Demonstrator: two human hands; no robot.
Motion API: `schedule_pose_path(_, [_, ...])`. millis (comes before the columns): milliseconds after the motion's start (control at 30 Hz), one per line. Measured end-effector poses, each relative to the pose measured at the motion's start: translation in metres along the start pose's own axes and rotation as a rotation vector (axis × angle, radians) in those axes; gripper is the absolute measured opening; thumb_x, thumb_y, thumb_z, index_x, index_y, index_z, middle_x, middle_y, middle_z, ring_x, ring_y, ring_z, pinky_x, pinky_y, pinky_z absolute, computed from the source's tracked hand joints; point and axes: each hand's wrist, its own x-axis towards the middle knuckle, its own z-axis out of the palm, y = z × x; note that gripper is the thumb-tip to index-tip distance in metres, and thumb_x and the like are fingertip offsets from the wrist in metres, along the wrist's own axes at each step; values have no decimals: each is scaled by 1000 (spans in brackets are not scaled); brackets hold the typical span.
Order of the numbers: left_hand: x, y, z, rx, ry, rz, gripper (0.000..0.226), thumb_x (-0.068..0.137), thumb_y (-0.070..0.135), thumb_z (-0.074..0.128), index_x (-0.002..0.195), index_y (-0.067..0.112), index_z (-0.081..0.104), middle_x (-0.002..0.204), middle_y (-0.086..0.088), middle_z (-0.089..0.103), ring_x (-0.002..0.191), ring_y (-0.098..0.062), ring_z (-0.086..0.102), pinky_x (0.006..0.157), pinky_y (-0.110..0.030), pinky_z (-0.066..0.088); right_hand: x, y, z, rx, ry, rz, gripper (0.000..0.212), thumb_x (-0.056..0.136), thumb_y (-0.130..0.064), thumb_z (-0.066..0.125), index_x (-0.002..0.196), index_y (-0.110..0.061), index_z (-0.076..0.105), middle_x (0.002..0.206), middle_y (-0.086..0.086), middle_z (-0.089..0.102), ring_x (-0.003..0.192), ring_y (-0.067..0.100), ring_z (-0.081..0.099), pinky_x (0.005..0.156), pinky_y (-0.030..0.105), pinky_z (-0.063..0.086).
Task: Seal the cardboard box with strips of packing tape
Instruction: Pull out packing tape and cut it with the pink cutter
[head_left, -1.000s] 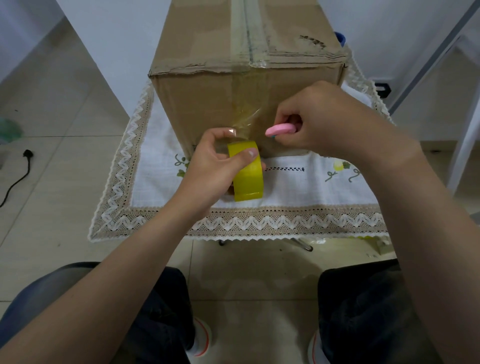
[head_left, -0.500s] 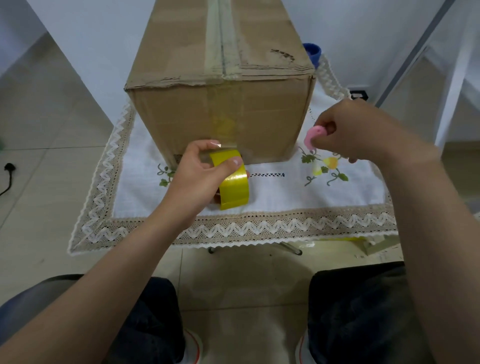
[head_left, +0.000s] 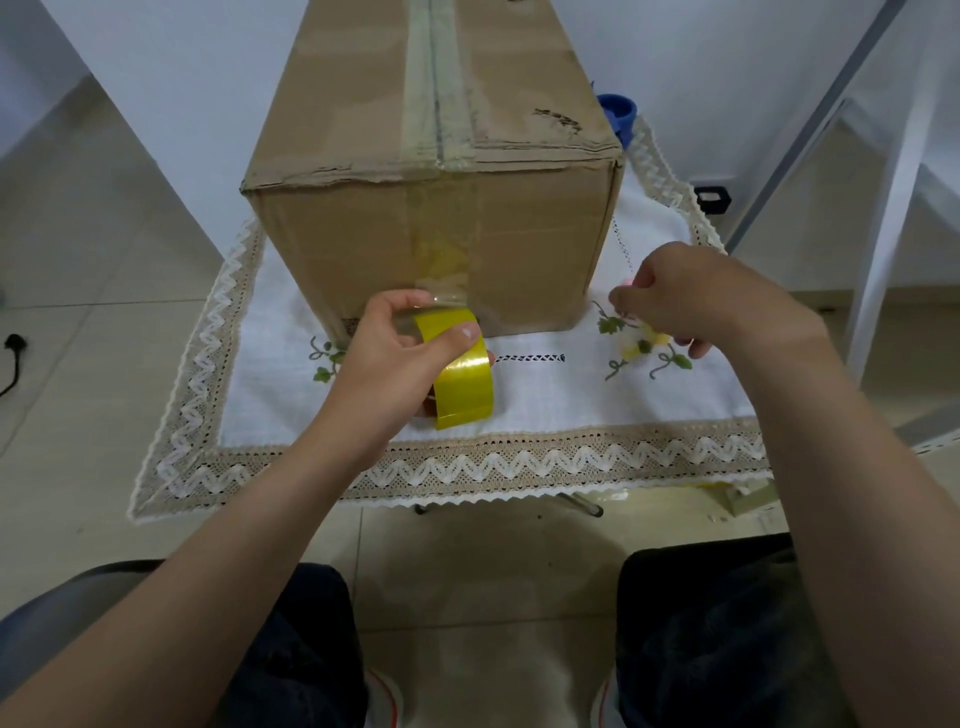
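A brown cardboard box (head_left: 540, 244) stands on a small table covered with a white embroidered cloth (head_left: 545, 395). A clear tape strip (head_left: 441, 260) runs along its top seam and down the near face. My left hand (head_left: 395, 364) grips a yellow tape roll (head_left: 462, 374) just below the strip's lower end, close to the box's near face. My right hand (head_left: 691, 301) hovers at the box's right front corner, closed around a small pink cutter (head_left: 628, 283) that is mostly hidden by the fingers.
A blue object (head_left: 618, 111) sits behind the box on the right. White frame legs (head_left: 883, 234) rise at the right. A black plug and cable (head_left: 13, 358) lie on the tiled floor at left. My knees are below the table edge.
My right hand moved with the pink cutter from the tape at the box's front to the right, away from the strip. The left hand kept hold of the roll.
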Motion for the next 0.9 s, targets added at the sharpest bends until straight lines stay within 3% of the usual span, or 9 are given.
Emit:
schedule_pose_path(100, [-1, -1, 0, -4, 5, 2, 46, 91, 24, 79, 125, 28, 49, 98, -5, 82, 89, -24, 81, 80, -58, 64, -18, -28, 0, 218, -223, -106, 43, 100, -47, 60, 85, -11, 77, 69, 7, 70, 52, 21, 61, 50, 31, 57])
schedule_pose_path(300, [-2, -3, 0, 58, 32, 37, 49, 87, 29, 82, 124, 31, 51, 74, 17, 78, 72, 2, 75, 66, -31, 56, -39, -81, 31, 536, -377, -291, 54, 99, -59, 54, 95, -10, 77, 76, 6, 72, 58, 17, 60, 48, 27, 51])
schedule_pose_path(400, [-4, -1, -2, 69, 26, 38, 48, 86, 28, 82, 123, 33, 52, 74, 16, 78, 75, -1, 75, 71, -38, 59, -36, -87, 39, 659, -340, -280, 45, 96, -54, 63, 95, -12, 79, 75, 2, 68, 57, 17, 58, 47, 26, 50])
schedule_pose_path(533, [-8, 3, -3, 89, 19, 52, 42, 88, 25, 80, 118, 37, 54, 81, 2, 75, 79, -19, 75, 77, -51, 63, -33, -87, 47, 784, -346, -248, 34, 94, -42, 72, 92, -9, 80, 79, 3, 68, 65, 22, 61, 50, 27, 51])
schedule_pose_path(633, [-12, 8, -1, 40, 2, 33, 34, 93, 25, 74, 120, 34, 54, 93, -3, 74, 83, -26, 77, 65, -52, 66, -33, -85, 42, 792, -371, -234, 32, 94, -33, 71, 95, -2, 77, 79, 8, 68, 66, 22, 66, 52, 29, 53])
schedule_pose_path(700, [-12, 10, 0, -17, 23, 24, 26, 97, 28, 69, 120, 30, 58, 96, 0, 69, 80, -23, 73, 60, -52, 66, -36, -81, 32, 745, -348, -248, 29, 92, -32, 71, 85, -4, 74, 69, 4, 62, 63, 20, 62, 48, 25, 42])
schedule_pose_path(767, [-9, 8, 2, -34, 86, 41, 17, 99, 32, 66, 115, 27, 63, 89, 4, 60, 68, -15, 60, 56, -45, 64, -39, -75, 20, 634, -283, -264, 30, 89, -32, 71, 77, -5, 69, 63, 4, 51, 60, 19, 52, 47, 25, 29])
schedule_pose_path(833, [-5, 5, 4, -30, 150, 63, 12, 100, 36, 64, 108, 27, 67, 86, 4, 52, 64, -10, 51, 54, -36, 62, -41, -68, 12, 457, -209, -274, 38, 85, -35, 72, 75, 1, 66, 64, 9, 45, 60, 20, 46, 47, 26, 30])
schedule_pose_path(900, [-3, 2, 7, -21, 191, 93, 10, 101, 36, 63, 103, 29, 69, 88, 3, 52, 66, -7, 51, 52, -28, 59, -39, -60, 7, 281, -116, -239, 39, 76, -45, 72, 66, -9, 60, 64, 9, 44, 61, 22, 45, 54, 31, 35])
